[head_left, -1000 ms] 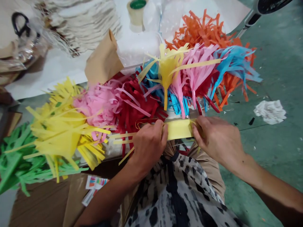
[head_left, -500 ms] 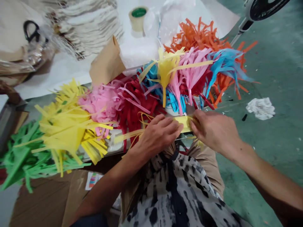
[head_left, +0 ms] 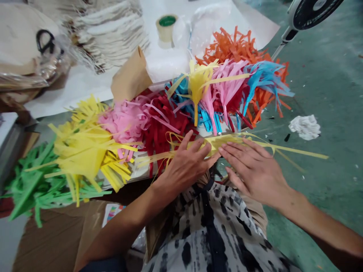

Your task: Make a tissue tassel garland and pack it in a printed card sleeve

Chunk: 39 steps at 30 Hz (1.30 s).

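Both forearms are reaching forward; left hand (head_left: pixel 185 162) and right hand (head_left: pixel 252 170) are lying flat, fingers spread, fingertips nearly meeting.

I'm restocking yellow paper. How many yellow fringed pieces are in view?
3. A big yellow bunch lies at left by the green fringe; a yellow tassel stands among the pink and blue ones; both hands press a rolled yellow piece. More may be buried.

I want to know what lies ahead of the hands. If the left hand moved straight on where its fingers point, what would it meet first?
The left hand lies flat on the rolled yellow fringed paper, fingers pointing up and right. Past it, it would probably meet the blue paper tassel strips first, though depth is unclear.
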Available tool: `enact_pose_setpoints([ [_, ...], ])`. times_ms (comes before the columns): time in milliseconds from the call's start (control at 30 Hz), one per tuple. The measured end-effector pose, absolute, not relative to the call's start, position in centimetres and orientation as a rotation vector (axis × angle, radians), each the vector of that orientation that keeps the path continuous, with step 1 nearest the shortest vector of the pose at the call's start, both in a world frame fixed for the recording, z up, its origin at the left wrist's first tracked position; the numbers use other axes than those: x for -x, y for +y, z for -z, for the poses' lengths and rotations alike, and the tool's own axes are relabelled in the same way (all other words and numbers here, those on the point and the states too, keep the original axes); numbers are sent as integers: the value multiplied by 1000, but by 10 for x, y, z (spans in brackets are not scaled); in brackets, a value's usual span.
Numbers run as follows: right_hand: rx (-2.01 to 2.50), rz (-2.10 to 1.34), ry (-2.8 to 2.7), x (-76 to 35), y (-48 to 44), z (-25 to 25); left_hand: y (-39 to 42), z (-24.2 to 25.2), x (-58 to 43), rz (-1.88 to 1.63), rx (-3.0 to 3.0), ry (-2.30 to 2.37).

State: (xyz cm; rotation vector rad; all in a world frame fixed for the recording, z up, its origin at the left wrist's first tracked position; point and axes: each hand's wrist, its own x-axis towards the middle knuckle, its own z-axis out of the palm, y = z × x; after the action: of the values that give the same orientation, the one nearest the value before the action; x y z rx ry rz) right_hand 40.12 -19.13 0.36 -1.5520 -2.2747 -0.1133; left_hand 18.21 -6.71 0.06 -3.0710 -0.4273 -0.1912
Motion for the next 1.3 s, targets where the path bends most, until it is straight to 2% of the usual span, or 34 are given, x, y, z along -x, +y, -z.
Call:
enact_pose_setpoints([
  [200,1618,205,-2314,-406,-195,47,-64,4,-148,319,3214,-418],
  [433,1504,254,-2208,-415,-197,44,-55,-32,-94,436,3104,-814],
  [500,1474,216,-2186,-415,-194,41,-62,-44,-100,568,2991,-925],
  [600,1485,114,-2182,-415,-191,35,-79,-40,-133,725,3067,-749],
  [667,1507,84,-2175,-415,-191,33,-88,-22,-159,592,3232,-606],
  [833,1615,61,-2142,-418,-189,26,-93,19,-184,718,3192,-758],
  [933,1726,-107,-2106,-424,-184,20,-89,17,-173,794,3220,-926],
  [1067,1827,-250,-2055,-430,-174,15,-84,6,-163,732,3235,-1159],
  [1300,2002,-140,-2139,-424,-159,11,-75,6,-174,501,3045,-1309],
])
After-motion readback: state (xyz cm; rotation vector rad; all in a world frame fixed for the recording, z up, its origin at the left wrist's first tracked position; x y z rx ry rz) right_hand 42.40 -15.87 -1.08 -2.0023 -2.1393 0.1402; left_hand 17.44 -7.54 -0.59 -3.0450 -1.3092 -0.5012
